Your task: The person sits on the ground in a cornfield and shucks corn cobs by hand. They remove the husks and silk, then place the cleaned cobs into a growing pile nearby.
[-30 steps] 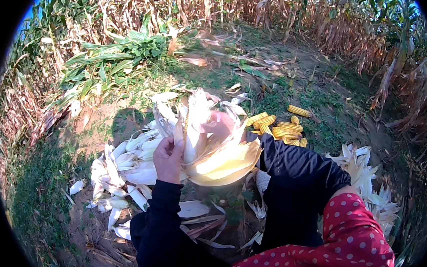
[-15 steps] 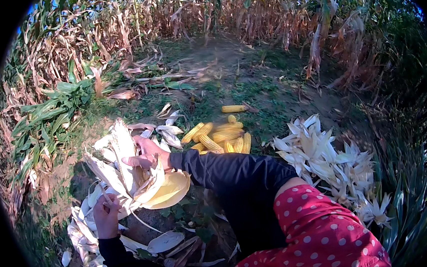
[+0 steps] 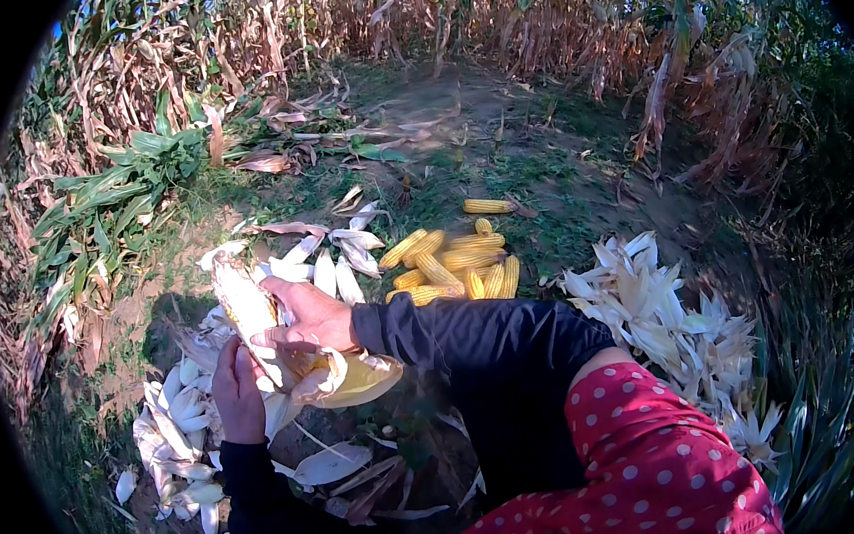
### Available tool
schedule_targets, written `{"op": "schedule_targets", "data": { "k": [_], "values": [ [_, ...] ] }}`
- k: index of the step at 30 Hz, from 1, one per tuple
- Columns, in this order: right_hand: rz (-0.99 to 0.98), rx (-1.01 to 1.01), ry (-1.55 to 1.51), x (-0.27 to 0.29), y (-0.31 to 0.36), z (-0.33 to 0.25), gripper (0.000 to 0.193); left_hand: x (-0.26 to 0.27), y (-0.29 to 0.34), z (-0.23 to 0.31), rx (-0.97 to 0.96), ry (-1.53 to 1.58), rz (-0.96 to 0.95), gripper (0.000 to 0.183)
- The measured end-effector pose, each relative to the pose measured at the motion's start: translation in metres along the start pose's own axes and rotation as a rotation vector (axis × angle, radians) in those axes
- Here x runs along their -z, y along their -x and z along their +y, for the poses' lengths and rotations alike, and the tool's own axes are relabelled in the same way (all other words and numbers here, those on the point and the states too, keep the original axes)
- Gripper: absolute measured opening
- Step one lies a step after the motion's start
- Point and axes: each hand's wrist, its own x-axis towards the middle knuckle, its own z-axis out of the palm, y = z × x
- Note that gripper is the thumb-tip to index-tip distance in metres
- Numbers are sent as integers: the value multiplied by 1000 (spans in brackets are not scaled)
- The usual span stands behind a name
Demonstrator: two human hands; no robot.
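A partly husked ear of corn [image 3: 238, 294] stands tilted at the left, its tip pointing up and away. My right hand [image 3: 308, 314] is closed round it from the right, thumb across its front. Pale husk leaves [image 3: 356, 381] are folded down and spread below this hand. My left hand [image 3: 239, 392] is at the ear's lower left, fingers bent together against the husk; their tips are partly hidden. Several unhusked pale ears [image 3: 190, 411] lie in a heap beside and beneath my left hand.
Husked yellow ears [image 3: 467, 259] lie in a pile beyond my right forearm. Loose pale husks [image 3: 662, 319] are heaped at the right. More pale ears [image 3: 357, 240] lie ahead. Cut green leaves [image 3: 120, 191] are at the far left. Standing dry corn stalks [image 3: 529, 28] line the back.
The left hand has moved up and right, close against the ear. More of the ear's upper part is bare of husk. The view has shifted slightly.
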Motion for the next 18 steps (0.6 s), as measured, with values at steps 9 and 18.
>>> {"op": "schedule_targets", "data": {
  "k": [9, 18],
  "values": [
    [-113, -139, -444, 12, -2, -14, 53, -27, 4, 25, 118, 753, -141, 44],
    [39, -275, -674, 10, -3, -7, 28, -29, 2, 34, 134, 815, -97, 45]
  ]
}}
